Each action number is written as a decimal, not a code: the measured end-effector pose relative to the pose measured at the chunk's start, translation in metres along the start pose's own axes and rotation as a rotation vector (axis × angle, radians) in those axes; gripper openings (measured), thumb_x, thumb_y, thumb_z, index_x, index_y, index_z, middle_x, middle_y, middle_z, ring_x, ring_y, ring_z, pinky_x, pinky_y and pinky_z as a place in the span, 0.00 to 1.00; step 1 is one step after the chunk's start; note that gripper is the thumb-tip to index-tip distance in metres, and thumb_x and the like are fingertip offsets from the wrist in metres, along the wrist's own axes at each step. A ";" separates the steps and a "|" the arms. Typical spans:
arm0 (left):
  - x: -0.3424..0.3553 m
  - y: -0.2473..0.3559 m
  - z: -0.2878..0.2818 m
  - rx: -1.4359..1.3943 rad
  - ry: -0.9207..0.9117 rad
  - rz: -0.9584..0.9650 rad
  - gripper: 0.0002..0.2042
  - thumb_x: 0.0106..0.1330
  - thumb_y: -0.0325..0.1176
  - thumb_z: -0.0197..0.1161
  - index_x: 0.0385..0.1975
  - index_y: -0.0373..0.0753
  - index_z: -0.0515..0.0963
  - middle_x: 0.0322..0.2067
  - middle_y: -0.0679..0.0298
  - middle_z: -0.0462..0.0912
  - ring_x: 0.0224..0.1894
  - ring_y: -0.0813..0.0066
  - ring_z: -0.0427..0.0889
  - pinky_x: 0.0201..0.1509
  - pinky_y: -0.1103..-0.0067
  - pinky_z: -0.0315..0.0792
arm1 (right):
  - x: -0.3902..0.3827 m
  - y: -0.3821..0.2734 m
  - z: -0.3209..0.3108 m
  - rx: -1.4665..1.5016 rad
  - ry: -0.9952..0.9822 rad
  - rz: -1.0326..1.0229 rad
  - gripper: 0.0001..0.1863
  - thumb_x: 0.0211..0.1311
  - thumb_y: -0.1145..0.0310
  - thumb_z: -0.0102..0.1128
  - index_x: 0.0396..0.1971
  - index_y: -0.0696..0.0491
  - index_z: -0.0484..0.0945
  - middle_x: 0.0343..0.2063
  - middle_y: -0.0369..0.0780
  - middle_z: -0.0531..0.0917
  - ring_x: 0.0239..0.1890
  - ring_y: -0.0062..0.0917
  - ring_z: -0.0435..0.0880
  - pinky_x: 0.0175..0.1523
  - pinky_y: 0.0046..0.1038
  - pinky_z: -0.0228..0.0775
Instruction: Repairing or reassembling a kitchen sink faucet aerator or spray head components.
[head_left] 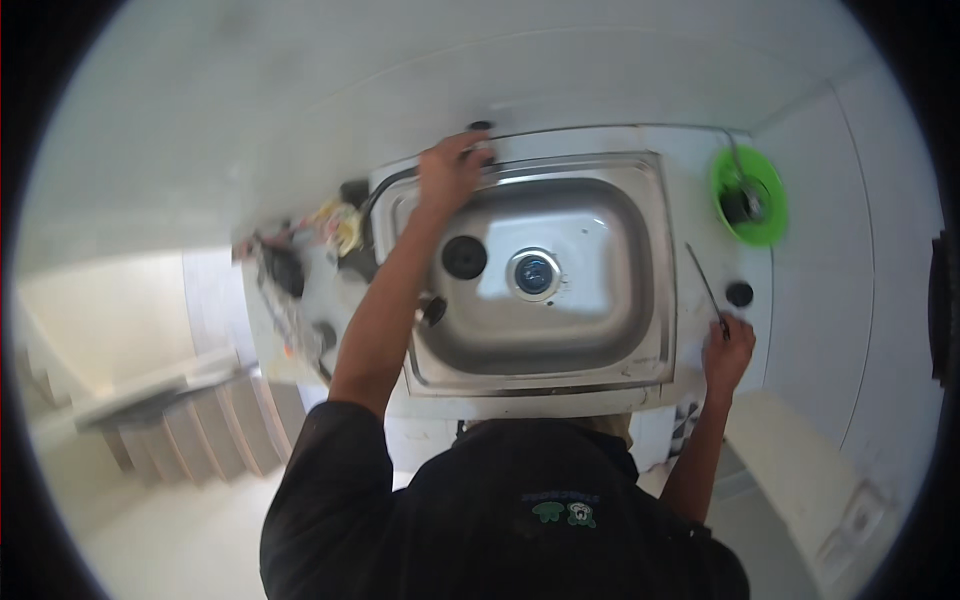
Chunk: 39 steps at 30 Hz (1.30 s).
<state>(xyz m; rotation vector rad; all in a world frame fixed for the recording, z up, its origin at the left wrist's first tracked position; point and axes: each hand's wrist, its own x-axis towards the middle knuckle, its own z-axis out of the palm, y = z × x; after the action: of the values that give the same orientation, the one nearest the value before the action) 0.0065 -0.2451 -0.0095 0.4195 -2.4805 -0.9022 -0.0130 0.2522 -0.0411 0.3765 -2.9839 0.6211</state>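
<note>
My left hand (452, 168) is at the back rim of the steel sink (636, 340), its fingers closed on a black hose (395, 178) that curves down along the left side. A small black round piece (480, 127) lies just beyond it. My right hand (730, 348), beside the sink's right rim, grips a long thin metal tool (705, 276) with a dark handle, like a screwdriver. Above that hand lies a black cap (739, 294). In the basin are a black disc (464, 258), a round drain (535, 272) and a dark fitting (432, 310), partly behind my left forearm.
A green bowl (760, 230) with dark and metal parts sits at the counter's back right. Blurred bags and tools (285, 270) crowd the left. Tiled walls (835, 250) border the back and right. Stairs (210, 430) descend at lower left.
</note>
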 end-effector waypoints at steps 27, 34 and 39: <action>-0.390 -0.215 -0.248 0.348 1.182 -1.195 0.14 0.58 0.30 0.60 0.42 0.33 0.71 0.32 0.60 0.75 0.34 0.69 0.75 0.42 0.73 0.70 | -0.008 -0.173 -0.024 -0.088 0.213 -0.209 0.12 0.62 0.72 0.57 0.45 0.57 0.78 0.40 0.44 0.78 0.37 0.31 0.79 0.41 0.29 0.73; -0.401 -0.264 -0.291 0.120 1.079 -1.427 0.14 0.55 0.31 0.58 0.41 0.33 0.76 0.38 0.55 0.80 0.42 0.61 0.79 0.48 0.71 0.72 | -0.015 -0.213 -0.027 0.062 0.157 -0.307 0.12 0.61 0.75 0.56 0.45 0.57 0.78 0.39 0.42 0.78 0.36 0.28 0.80 0.37 0.26 0.73; -0.426 -0.303 -0.307 0.250 0.971 -1.370 0.12 0.55 0.30 0.58 0.37 0.35 0.79 0.38 0.55 0.81 0.41 0.60 0.80 0.47 0.70 0.72 | -0.024 -0.222 -0.028 0.059 0.120 -0.298 0.12 0.61 0.76 0.56 0.44 0.57 0.78 0.39 0.42 0.78 0.37 0.28 0.80 0.38 0.26 0.73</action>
<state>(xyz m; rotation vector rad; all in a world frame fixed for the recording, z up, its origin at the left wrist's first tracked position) 0.5638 -0.4464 -0.1394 2.1345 -1.1553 -0.5040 0.0673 0.0717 0.0673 0.7429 -2.7240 0.6729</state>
